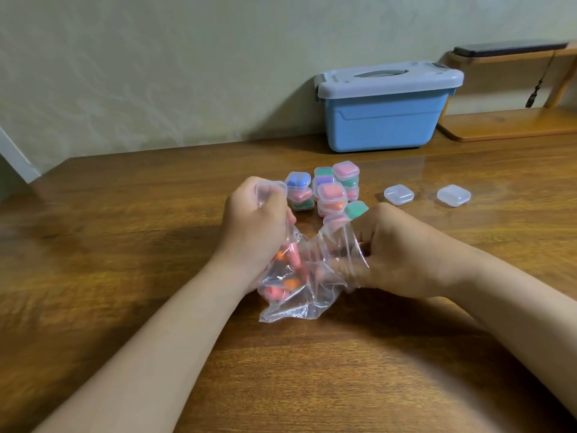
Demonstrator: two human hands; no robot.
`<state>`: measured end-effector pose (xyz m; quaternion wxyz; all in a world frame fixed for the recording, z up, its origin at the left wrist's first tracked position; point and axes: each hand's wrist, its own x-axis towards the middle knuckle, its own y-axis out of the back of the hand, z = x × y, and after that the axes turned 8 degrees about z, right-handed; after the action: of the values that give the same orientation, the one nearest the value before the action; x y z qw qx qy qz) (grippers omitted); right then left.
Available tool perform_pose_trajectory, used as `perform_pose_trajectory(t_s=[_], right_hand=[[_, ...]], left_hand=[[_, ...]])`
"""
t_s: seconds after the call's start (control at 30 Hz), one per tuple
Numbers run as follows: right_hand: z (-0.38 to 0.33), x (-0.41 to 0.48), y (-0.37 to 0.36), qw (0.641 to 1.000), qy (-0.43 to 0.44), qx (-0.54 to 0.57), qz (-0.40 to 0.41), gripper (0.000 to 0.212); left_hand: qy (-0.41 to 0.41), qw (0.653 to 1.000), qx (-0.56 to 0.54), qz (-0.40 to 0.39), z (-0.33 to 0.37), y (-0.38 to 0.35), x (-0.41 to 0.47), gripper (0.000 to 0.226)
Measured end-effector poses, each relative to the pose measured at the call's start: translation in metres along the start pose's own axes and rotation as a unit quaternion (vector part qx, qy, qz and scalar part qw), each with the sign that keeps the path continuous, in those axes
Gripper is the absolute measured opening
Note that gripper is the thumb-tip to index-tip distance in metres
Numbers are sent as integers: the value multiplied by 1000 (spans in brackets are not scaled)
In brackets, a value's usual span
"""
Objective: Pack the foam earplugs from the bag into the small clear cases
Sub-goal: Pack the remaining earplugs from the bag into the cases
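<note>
The left hand (256, 223) curls its fingers (276, 207) round a clear case (271, 189) and the bag (299, 295) of orange earplugs (292, 260), the right hand (402, 254) grips the bag's mouth, and filled cases (331, 192) stand stacked just behind on the table (125, 229), which runs wide leftward.

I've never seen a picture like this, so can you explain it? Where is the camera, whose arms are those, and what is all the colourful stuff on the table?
There is no machine here: those are a person's two bare arms. The camera sits on the person's head and looks down, so you see what they see. The left hand holds a small clear case and also seems to pinch one side of a crinkly plastic bag. The right hand grips the bag's other side. Inside the bag are orange and pink foam earplugs. Behind the hands, on the wooden table, stands a pile of filled cases with colourful earplugs inside. To the right lie two more cases that look empty. At the back stands a blue storage box.
</note>
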<state>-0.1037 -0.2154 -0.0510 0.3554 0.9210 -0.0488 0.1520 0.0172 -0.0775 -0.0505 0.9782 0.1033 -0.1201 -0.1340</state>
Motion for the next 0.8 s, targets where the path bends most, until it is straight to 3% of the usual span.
perform_pose_trajectory(t_s=[0.2, 0.43, 0.8], right_hand=[[-2, 2, -3, 1000, -8, 3, 15, 17], [-5, 2, -7, 998, 14, 10, 60, 16], [-7, 1, -5, 996, 27, -17, 82, 13]], left_hand=[[-11, 999, -49, 21, 1, -4, -3, 17], [-94, 995, -9, 41, -4, -8, -7, 19], [-143, 987, 18, 72, -9, -9, -5, 21]])
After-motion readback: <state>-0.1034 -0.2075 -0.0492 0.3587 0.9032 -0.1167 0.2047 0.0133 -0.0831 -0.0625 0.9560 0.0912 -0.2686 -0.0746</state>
